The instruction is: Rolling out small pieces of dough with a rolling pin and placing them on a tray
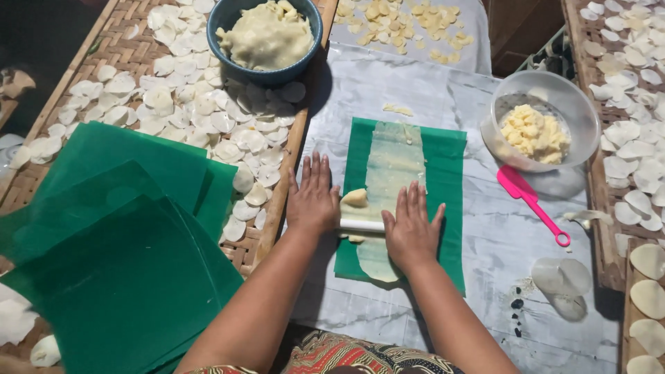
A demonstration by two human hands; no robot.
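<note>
My left hand (313, 197) and my right hand (411, 225) lie flat, palms down, on a white cylindrical rolling pin (360, 226). The pin rests across a long thin strip of pale dough (393, 163) on a green plastic sheet (443, 173). A thicker lump of dough (355, 198) sits just beyond the pin, between my hands. The fingers of both hands are stretched out and slightly spread.
A blue bowl of dough (267, 34) stands on a woven tray (104, 59) covered with several thin white discs. Green sheets (118, 256) are stacked at left. At right are a clear bowl with yellow dough pieces (537, 131), a pink scraper (530, 201), and more disc trays (634, 111).
</note>
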